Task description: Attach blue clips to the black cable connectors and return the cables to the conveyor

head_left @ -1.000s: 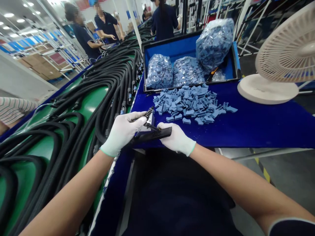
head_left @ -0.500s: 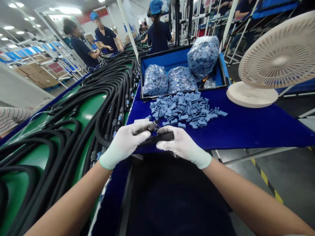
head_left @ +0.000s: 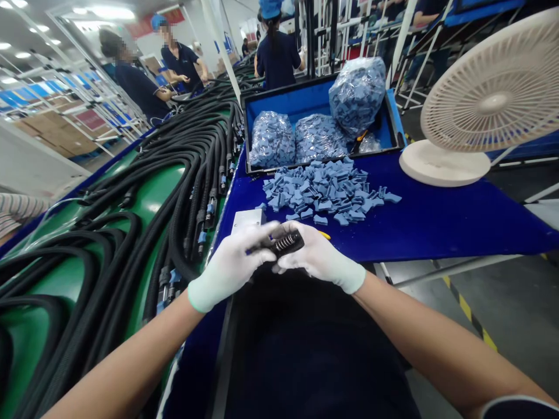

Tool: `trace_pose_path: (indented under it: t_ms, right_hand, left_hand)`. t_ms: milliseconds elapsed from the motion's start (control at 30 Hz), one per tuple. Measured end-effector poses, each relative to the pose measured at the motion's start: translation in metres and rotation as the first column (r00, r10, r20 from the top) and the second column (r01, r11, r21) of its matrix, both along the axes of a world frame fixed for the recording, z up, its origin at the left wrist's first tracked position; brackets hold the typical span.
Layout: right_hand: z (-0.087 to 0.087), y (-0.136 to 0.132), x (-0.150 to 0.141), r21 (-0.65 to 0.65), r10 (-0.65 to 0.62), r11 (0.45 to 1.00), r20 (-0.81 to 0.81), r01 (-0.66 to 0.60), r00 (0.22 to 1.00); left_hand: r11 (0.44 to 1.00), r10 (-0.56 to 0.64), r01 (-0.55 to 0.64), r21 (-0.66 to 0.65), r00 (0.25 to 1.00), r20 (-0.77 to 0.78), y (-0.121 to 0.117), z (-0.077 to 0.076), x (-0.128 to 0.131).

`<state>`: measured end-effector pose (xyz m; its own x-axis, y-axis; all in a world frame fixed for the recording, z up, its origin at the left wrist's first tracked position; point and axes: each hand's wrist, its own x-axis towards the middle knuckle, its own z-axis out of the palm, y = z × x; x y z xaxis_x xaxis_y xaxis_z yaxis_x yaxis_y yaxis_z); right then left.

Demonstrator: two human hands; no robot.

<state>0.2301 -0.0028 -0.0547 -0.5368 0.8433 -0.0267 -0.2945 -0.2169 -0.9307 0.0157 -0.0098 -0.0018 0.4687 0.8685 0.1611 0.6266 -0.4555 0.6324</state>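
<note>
Both my hands wear white gloves and meet over the near edge of the blue-covered table (head_left: 419,227). Between them is a black hose fitting (head_left: 288,242) with a metal coil spring along it. My left hand (head_left: 238,253) pinches the fitting's left end. The fingers of my right hand (head_left: 308,247) wrap round its right part, by the spring. A light grey block (head_left: 248,219) lies just beyond my left fingers. Past my hands is a heap of small blue plastic clips (head_left: 323,189). Something yellow (head_left: 324,235) shows partly behind my right hand.
A blue bin (head_left: 286,100) with bags of blue clips (head_left: 271,139) stands behind the heap. On the right is a beige fan (head_left: 493,105). To the left, many black hoses (head_left: 174,174) lie on a green conveyor (head_left: 151,195). Several people work further back.
My hands have drawn together and slightly nearer. The spring, earlier at my left fingertips, now lies across to my right hand. The grey block and yellow thing have come into clearer view.
</note>
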Motion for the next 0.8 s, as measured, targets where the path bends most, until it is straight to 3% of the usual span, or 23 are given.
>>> trace_pose_path:
  t_ms: [67, 133, 300, 367, 467, 533, 600, 633, 667, 733, 767, 800]
  right_hand:
    - [-0.001, -0.002, 0.001, -0.003, -0.047, 0.999, 0.038, 0.048, 0.998]
    - [-0.002, -0.003, 0.001, 0.013, -0.065, 0.998, 0.074, 0.064, 0.995]
    - [0.000, 0.000, -0.001, 0.097, -0.147, 0.986, 0.157, 0.133, 0.977]
    - [-0.001, -0.001, -0.001, 0.104, -0.146, 0.986, 0.153, 0.131, 0.977]
    - [-0.006, -0.010, -0.001, 0.058, -0.116, 0.992, 0.054, 0.113, 0.992]
    - [-0.012, -0.021, -0.004, 0.002, -0.222, 0.975, -0.087, 0.223, 0.971]
    - [-0.016, -0.034, -0.009, -0.025, -0.329, 0.944, -0.194, 0.330, 0.924]
    - [-0.016, -0.039, -0.012, -0.004, -0.318, 0.946, -0.202, 0.324, 0.927]
    - [-0.016, -0.043, -0.013, 0.054, -0.245, 0.965, -0.167, 0.257, 0.955]
    - [-0.015, -0.041, -0.008, 0.260, -0.076, 0.964, 0.037, 0.064, 0.996]
    - [-0.013, -0.036, -0.002, 0.385, -0.097, 0.923, 0.185, 0.019, 0.978]
    - [-0.013, -0.027, 0.007, 0.513, -0.210, 0.859, 0.335, 0.009, 0.919]
  left_hand:
    - [0.977, 0.148, -0.135, -0.166, 0.986, 0.071, 0.001, -0.002, 0.003]
    - [0.950, 0.181, -0.154, -0.273, 0.980, 0.077, 0.007, -0.005, 0.005]
    - [0.958, 0.112, -0.100, -0.268, 0.993, 0.029, 0.032, -0.011, 0.005]
    - [0.963, 0.110, -0.108, -0.246, 0.994, -0.005, 0.031, -0.010, 0.004]
    - [0.972, 0.217, -0.221, -0.073, 0.974, -0.064, 0.005, -0.010, 0.003]
    - [0.950, 0.311, -0.311, -0.001, 0.950, -0.033, -0.022, -0.014, 0.004]
    - [0.920, 0.367, -0.338, -0.199, 0.921, 0.130, -0.044, -0.022, 0.006]
    - [0.886, 0.423, -0.325, -0.331, 0.859, 0.288, -0.051, -0.026, 0.006]
    - [0.849, 0.489, -0.294, -0.439, 0.750, 0.444, -0.054, -0.030, 0.004]
    - [0.803, 0.591, -0.242, -0.544, 0.438, 0.678, -0.051, -0.033, -0.004]
    - [0.792, 0.610, -0.246, -0.559, 0.291, 0.736, -0.046, -0.032, -0.011]
    - [0.785, 0.612, -0.267, -0.559, 0.195, 0.766, -0.039, -0.030, -0.018]
